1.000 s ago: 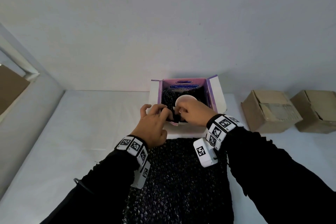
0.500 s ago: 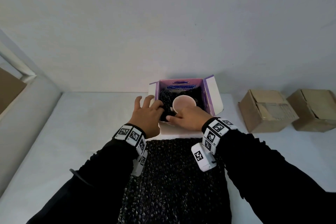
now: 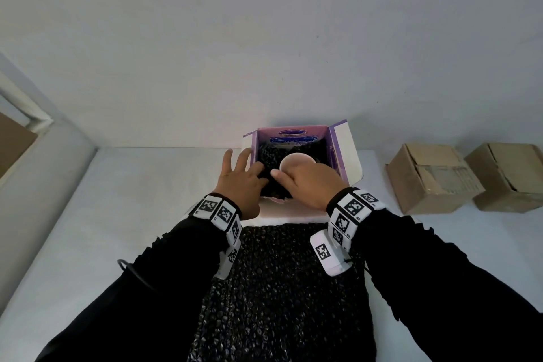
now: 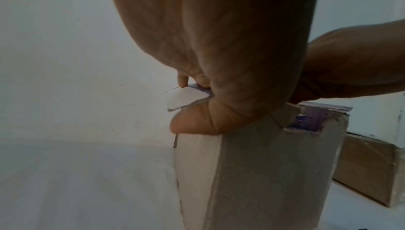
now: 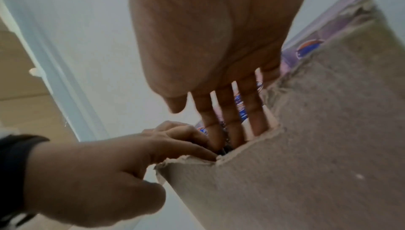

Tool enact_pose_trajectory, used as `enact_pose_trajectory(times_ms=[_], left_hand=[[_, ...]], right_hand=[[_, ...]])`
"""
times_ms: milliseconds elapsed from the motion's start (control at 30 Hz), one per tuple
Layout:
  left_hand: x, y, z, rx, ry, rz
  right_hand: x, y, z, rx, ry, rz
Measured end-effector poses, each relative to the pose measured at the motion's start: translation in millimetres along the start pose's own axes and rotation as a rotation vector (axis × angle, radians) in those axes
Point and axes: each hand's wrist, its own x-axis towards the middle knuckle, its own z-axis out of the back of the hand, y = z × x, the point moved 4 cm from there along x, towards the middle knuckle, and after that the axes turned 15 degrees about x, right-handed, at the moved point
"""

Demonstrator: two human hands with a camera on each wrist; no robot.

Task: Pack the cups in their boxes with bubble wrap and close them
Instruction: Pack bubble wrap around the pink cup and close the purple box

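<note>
Against the wall at the far edge of the table [image 3: 88,214] stands an open purple-lined box [image 3: 342,153], mouth up, flaps raised. Nearer than the box lies a dark sheet of bubble wrap [image 3: 282,288], running lengthwise toward the person. Right of the box sit two closed brown cartons [image 3: 432,176]. Both arms reach forward over the sheet. The left hand [image 3: 239,182] rests spread and relaxed on the box's left rim, fingertips in the wrap inside. The right hand [image 3: 308,182] lies flat, fingers straight, over a pale cup [image 3: 295,160] standing upright inside the box.
</note>
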Motion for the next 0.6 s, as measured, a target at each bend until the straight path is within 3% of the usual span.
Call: enact_pose_trajectory(times_ms=[100,267,333,433,600], left_hand=[[1,0,-1,-0.018,-0.02,0.01],[-4,2,2,0.06,-0.138,0.07],[-4,3,1,0.046,-0.171,0.098],[-2,3,-1,0.03,-0.167,0.079],[0,4,-6,-0.003,-0.182,0.065]], right_hand=[[4,-10,-15,0.248,0.185,-0.02],[9,-14,-14,0.129,0.306,-0.1],[18,-14,-4,0.201,0.256,-0.077],[42,-19,15,0.223,0.006,0.0],[70,-12,5,-0.115,0.165,0.029]])
